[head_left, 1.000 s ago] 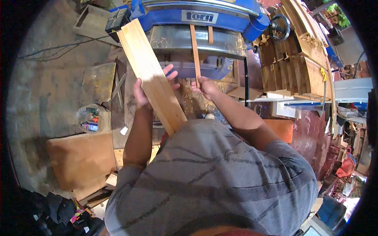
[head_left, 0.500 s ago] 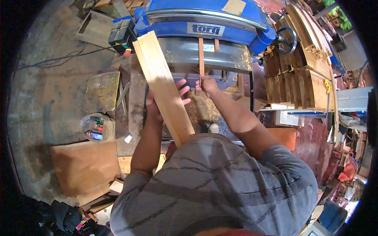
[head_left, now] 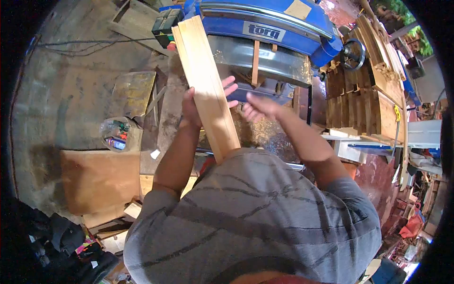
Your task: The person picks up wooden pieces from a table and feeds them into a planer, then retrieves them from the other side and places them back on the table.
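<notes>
Long pale boards (head_left: 206,85) lean against my body, their far end up by the blue machine. My left hand (head_left: 192,106) is under and around them, thumb at the left edge and fingertips spread past the right edge. To the right, my right hand (head_left: 261,107) is in the air, slightly blurred, with nothing in it and its fingers apart. Beyond it a narrow reddish strip (head_left: 256,64) sticks out of the blue machine (head_left: 217,29) marked "torq", over its metal bed (head_left: 236,54).
Stacked timber (head_left: 352,106) stands at the right, near a black handwheel (head_left: 353,54). A bag of tools (head_left: 118,134) and a brown sheet (head_left: 99,180) lie at the left. A black cable (head_left: 99,41) runs across the floor to the machine.
My right hand has let go of the narrow strip and moved back from it. The view has shifted a little, and the boards remain in my left hand.
</notes>
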Motion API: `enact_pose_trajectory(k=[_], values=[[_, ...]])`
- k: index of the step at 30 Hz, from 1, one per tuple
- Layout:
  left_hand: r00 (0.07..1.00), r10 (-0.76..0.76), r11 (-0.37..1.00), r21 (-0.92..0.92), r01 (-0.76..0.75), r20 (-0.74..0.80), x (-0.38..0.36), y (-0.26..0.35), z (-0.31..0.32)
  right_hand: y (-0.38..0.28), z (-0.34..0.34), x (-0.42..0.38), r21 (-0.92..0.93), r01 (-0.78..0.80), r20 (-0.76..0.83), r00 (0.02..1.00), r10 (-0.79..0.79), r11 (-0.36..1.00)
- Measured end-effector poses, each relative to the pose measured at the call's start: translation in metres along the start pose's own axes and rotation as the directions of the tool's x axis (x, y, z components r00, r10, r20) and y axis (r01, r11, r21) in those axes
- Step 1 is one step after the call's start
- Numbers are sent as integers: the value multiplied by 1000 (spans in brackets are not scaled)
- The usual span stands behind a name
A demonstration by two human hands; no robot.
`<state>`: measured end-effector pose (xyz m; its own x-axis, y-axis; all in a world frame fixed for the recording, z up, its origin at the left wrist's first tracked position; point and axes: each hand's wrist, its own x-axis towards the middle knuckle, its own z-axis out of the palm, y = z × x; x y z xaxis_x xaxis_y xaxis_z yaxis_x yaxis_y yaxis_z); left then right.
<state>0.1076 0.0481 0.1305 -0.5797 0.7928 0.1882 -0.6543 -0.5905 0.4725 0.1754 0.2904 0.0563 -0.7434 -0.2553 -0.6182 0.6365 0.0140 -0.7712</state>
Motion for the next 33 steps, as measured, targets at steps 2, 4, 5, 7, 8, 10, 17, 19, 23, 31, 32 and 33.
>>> enact_pose_trajectory(k=[2,4,5,7,8,10,17,19,23,31,32,33], values=[[1000,3,1000,24,-2,-18,-1,-1,4,8,42,-38,148,100,362,920,-147,984],[1000,15,997,82,-13,-23,-2,-5,8,11,80,-60,-117,327,391,883,-259,938],[1000,7,997,79,-6,-21,-2,-7,11,13,94,-67,-103,394,314,884,-346,914],[998,46,996,73,-42,-52,-1,-13,15,17,100,-76,-92,460,220,874,-433,883],[998,36,997,71,-33,-46,0,-16,17,19,94,-80,-28,382,183,910,-371,924],[996,83,993,89,-79,-40,1,-20,20,21,90,-87,39,304,144,941,-307,952],[1000,24,998,62,-24,1,-2,-26,18,21,94,-114,-54,318,-233,918,-322,947],[1000,29,998,61,-29,6,-4,-29,23,31,94,-107,-308,472,-346,753,-560,826],[999,41,999,30,-41,28,-5,-28,27,31,93,-113,-645,506,-339,483,-807,573],[996,78,997,28,-77,-45,-13,-28,33,15,101,-124,-695,397,-391,491,-778,600],[996,76,997,10,-76,-50,-14,-26,32,14,102,-122,-716,378,-388,484,-784,588],[996,78,997,11,-77,-48,-16,-23,31,14,104,-120,-717,378,-387,483,-785,586]])
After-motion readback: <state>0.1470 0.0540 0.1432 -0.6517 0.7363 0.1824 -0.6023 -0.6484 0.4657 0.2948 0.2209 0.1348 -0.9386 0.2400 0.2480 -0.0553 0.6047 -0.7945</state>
